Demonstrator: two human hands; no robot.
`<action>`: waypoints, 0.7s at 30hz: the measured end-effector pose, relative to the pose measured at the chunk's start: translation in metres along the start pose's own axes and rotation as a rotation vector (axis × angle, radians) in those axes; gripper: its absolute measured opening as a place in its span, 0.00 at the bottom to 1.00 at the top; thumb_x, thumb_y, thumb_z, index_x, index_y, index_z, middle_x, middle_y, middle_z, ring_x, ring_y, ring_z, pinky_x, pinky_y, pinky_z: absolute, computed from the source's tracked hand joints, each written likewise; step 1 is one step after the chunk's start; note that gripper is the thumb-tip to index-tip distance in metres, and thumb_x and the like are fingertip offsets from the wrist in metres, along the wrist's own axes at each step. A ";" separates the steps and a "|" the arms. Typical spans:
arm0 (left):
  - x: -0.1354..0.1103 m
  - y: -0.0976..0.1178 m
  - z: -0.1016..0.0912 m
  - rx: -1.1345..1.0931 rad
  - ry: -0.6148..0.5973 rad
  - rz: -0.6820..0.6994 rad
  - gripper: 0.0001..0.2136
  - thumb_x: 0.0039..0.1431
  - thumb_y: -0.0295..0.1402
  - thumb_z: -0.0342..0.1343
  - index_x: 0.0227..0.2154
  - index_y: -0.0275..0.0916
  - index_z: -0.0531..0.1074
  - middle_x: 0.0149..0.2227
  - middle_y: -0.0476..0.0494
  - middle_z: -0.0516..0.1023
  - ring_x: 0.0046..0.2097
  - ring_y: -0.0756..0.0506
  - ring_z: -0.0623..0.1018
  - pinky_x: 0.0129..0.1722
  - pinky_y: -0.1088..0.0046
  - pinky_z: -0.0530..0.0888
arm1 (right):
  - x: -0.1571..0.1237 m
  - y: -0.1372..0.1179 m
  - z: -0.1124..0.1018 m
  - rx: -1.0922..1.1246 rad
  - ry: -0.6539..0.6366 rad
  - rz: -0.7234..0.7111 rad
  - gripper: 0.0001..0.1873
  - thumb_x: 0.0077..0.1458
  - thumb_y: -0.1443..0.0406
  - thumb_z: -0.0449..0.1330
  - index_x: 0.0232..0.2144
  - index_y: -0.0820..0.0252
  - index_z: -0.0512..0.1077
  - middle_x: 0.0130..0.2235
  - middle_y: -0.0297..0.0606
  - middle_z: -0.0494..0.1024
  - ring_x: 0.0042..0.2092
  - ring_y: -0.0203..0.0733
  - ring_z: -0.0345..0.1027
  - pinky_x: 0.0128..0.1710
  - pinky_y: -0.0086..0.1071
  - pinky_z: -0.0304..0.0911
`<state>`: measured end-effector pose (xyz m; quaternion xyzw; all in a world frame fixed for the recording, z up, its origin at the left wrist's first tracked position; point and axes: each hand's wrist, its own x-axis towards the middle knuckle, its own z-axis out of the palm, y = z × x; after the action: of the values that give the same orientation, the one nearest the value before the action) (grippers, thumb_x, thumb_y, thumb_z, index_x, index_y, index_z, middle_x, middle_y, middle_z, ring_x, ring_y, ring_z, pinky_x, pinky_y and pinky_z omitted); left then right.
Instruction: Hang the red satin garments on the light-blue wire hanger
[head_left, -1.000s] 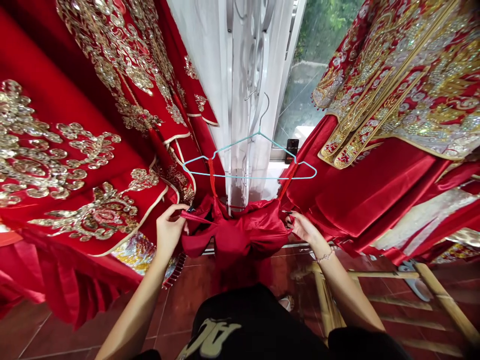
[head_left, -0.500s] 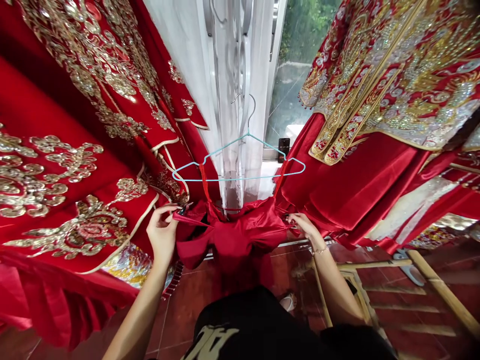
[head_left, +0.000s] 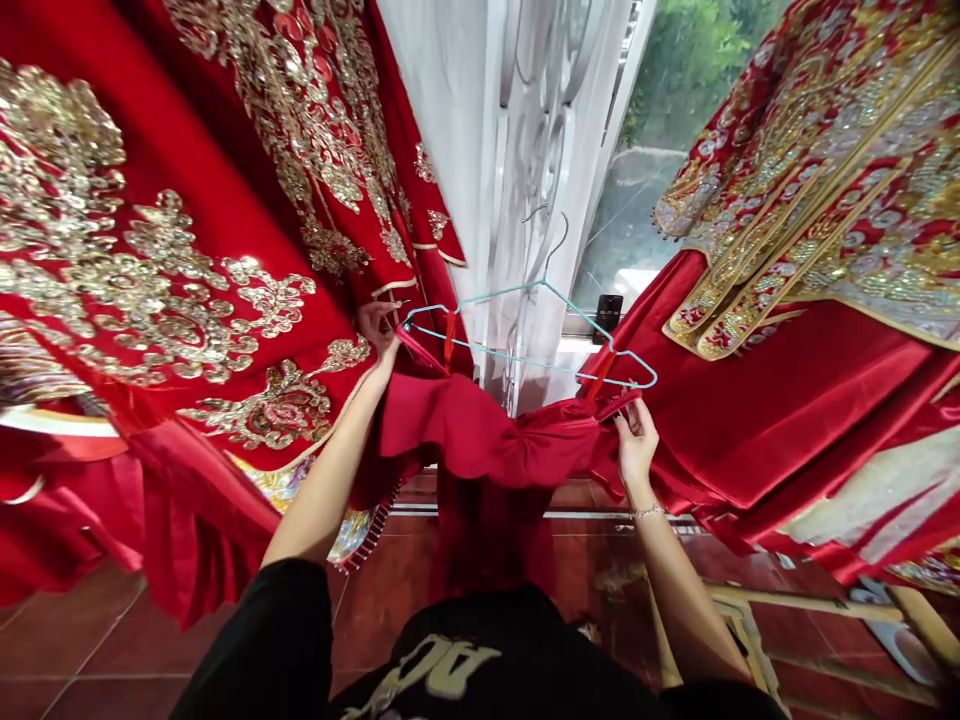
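A red satin dress [head_left: 480,425] hangs by thin straps from a light-blue wire hanger [head_left: 501,292]. My left hand [head_left: 381,335] is closed in a pinch on the dress's top edge, right by the hanger's left end. The cloth there is drawn up and outward. On the other side, my right hand [head_left: 636,440] pinches the dress's edge just below the hanger's right end. A small dark thing shows at each pinch, too small to name. The hanger tilts, its left end higher than its right.
Red gowns with gold beading [head_left: 262,410] hang close on the left. At the right hangs a beaded jacket [head_left: 817,230] over a red skirt. A phone [head_left: 609,315] stands by the window behind the hanger. A bamboo frame [head_left: 795,600] is low on the right, above the tiled floor.
Both hands have risen with the dress's edges, the left one up to the hanger's end. The hanger has gone from nearly level to tilted. The whole view has shifted somewhat.
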<state>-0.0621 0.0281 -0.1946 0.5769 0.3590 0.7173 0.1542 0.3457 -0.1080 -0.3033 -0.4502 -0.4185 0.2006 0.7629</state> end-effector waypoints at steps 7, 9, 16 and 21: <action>0.018 0.015 0.007 -0.145 -0.255 0.015 0.23 0.47 0.39 0.67 0.43 0.45 0.62 0.49 0.40 0.75 0.48 0.44 0.79 0.35 0.73 0.80 | 0.022 -0.014 0.008 0.032 0.007 -0.101 0.46 0.42 0.56 0.73 0.64 0.52 0.65 0.71 0.48 0.56 0.68 0.56 0.59 0.67 0.54 0.56; 0.019 0.027 0.014 -0.132 -0.354 0.041 0.21 0.49 0.37 0.66 0.44 0.44 0.63 0.48 0.40 0.76 0.48 0.44 0.79 0.35 0.73 0.80 | 0.028 -0.017 0.006 0.041 0.010 -0.104 0.47 0.40 0.55 0.74 0.62 0.53 0.67 0.71 0.48 0.58 0.67 0.57 0.60 0.67 0.55 0.56; 0.048 0.069 0.039 0.204 -0.719 0.153 0.11 0.52 0.29 0.58 0.40 0.37 0.73 0.41 0.43 0.80 0.36 0.48 0.79 0.37 0.72 0.78 | 0.030 -0.018 0.001 0.036 0.039 -0.058 0.45 0.36 0.56 0.75 0.58 0.56 0.70 0.67 0.52 0.65 0.65 0.58 0.63 0.65 0.58 0.58; 0.049 0.080 0.020 0.497 -1.053 0.033 0.14 0.52 0.29 0.60 0.43 0.38 0.75 0.43 0.42 0.80 0.43 0.41 0.81 0.48 0.60 0.78 | 0.031 -0.023 -0.005 0.041 0.042 -0.053 0.42 0.36 0.57 0.75 0.56 0.55 0.72 0.65 0.49 0.68 0.63 0.56 0.67 0.65 0.56 0.58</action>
<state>-0.0418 0.0107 -0.1025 0.8803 0.3825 0.2302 0.1607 0.3657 -0.1007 -0.2706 -0.4272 -0.4100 0.1794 0.7856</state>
